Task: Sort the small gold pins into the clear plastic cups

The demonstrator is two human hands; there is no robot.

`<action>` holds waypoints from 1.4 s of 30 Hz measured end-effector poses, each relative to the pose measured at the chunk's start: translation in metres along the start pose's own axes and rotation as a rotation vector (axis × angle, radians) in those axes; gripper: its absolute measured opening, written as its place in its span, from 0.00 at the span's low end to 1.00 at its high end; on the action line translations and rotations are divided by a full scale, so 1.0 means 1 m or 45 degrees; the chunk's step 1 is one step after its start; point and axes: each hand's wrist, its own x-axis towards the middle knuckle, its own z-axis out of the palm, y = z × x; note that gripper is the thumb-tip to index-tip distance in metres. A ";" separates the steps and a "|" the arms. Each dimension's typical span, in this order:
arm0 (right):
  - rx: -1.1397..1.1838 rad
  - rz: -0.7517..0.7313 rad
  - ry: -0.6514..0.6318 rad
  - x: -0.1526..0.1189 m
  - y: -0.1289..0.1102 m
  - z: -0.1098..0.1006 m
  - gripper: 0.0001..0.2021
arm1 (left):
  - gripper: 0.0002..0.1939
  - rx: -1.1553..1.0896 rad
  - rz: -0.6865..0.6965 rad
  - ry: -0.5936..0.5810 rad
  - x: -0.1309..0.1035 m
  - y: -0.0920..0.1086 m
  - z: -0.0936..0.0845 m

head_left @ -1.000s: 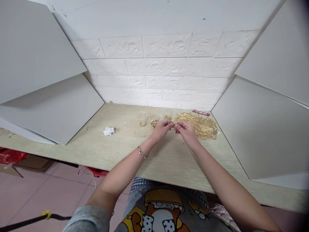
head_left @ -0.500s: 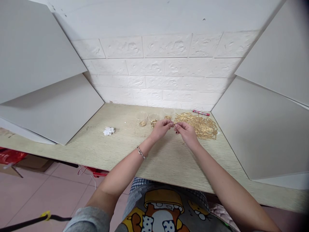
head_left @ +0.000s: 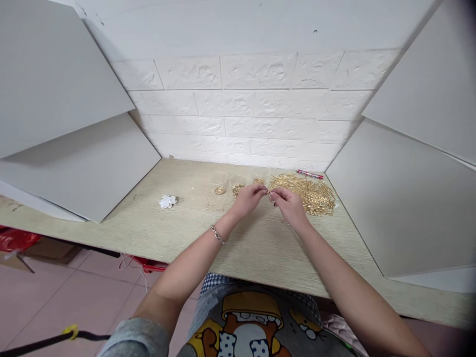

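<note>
Small gold pin [head_left: 268, 192] pinched between fingertips of left hand [head_left: 250, 197] and right hand [head_left: 288, 204], held just above the table [head_left: 186, 223], in front of the gold pin pile [head_left: 308, 192]. Table: pale wood grain, matte, front edge straight. Three clear plastic cups [head_left: 218, 181] just behind the left hand. Crumpled white scrap [head_left: 167, 201] lies well left. Embossed white brick wall [head_left: 241, 119] behind; flat grey panels [head_left: 74, 163] flank both sides.
</note>
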 end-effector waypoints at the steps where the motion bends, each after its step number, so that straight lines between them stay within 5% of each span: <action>1: -0.028 -0.013 0.006 0.000 0.000 0.000 0.11 | 0.09 0.074 0.030 0.016 -0.001 0.001 0.000; 20: -0.349 -0.193 0.057 -0.005 -0.002 -0.001 0.09 | 0.09 0.342 0.205 0.089 -0.005 0.001 0.005; 42: -0.620 -0.392 0.087 -0.006 -0.002 0.001 0.08 | 0.09 0.129 -0.011 0.125 -0.008 0.004 0.014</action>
